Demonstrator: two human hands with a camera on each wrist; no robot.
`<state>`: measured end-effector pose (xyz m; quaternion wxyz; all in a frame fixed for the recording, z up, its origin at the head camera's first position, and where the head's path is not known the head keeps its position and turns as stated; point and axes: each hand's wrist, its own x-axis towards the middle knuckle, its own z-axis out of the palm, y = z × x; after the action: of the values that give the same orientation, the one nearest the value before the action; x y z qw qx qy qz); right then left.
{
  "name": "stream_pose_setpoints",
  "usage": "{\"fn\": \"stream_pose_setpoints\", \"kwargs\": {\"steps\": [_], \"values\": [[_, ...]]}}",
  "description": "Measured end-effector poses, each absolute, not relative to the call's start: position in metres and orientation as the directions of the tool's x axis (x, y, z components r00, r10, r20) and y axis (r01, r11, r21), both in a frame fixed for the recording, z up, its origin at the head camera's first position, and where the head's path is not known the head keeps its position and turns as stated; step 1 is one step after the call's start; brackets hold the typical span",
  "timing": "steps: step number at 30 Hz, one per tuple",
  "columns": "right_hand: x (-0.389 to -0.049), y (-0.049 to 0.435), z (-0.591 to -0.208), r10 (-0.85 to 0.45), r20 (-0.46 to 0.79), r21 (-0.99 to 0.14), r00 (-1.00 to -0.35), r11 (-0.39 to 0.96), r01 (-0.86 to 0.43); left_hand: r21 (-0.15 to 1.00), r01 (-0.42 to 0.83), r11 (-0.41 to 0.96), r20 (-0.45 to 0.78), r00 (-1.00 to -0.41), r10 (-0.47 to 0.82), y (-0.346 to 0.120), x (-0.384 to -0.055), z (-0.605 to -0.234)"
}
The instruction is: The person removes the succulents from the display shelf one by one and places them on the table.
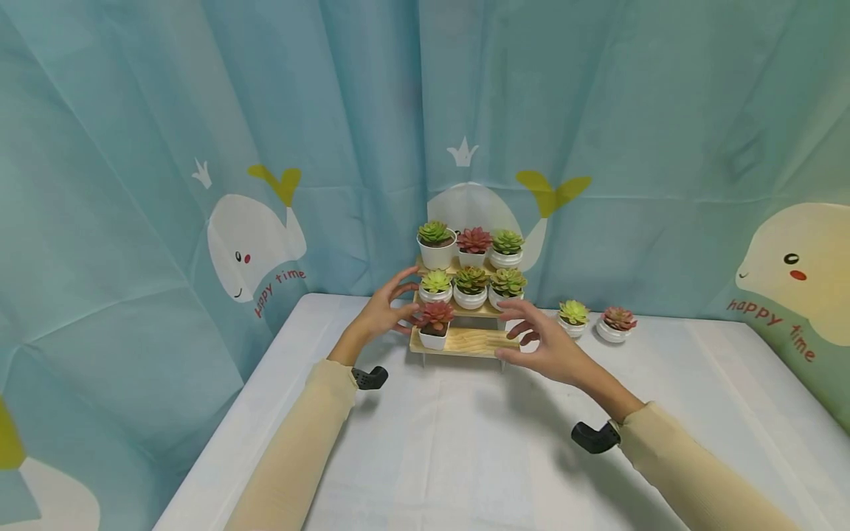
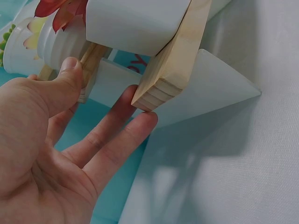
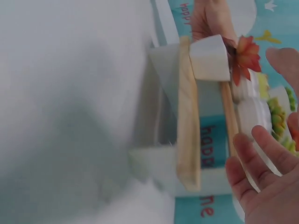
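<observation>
Nearest you are your cream sleeves point(image 1: 285, 457), with a black wrist device point(image 1: 595, 437) at your right cuff. Your right hand point(image 1: 547, 345) is at the stand's right end, fingers apart and gripping nothing; whether they touch it, you can't tell. Your left hand point(image 1: 381, 311) is at the other end, fingers spread.

Between your hands is the three-tier stand of pale wood planks point(image 1: 481, 341). Its lowest tier bears a red succulent in a square white pot point(image 1: 434, 324) at your left; three potted succulents point(image 1: 470, 295) fill the middle tier and three more the top. Two white-potted succulents point(image 1: 614, 332) sit on the table to your right.

Beyond, the blue whale-print curtain point(image 1: 365, 147) reads "happy time" in red at both sides. Your right wrist view adds a "happy" behind the stand, hidden from your head view. Your left wrist view alone shows two fingertips against the lowest plank's end.
</observation>
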<state>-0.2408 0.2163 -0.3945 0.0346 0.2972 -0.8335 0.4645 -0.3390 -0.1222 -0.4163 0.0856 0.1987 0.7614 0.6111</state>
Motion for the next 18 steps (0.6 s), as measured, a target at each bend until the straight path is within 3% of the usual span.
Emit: {"fn": "stream_pose_setpoints", "kwargs": {"steps": [18], "values": [[-0.255, 0.162, -0.419, -0.436, 0.307, -0.800, -0.846, 0.363, -0.477, 0.969, 0.181, 0.169, 0.099, -0.910, 0.404, -0.122, -0.339, -0.415]]}}
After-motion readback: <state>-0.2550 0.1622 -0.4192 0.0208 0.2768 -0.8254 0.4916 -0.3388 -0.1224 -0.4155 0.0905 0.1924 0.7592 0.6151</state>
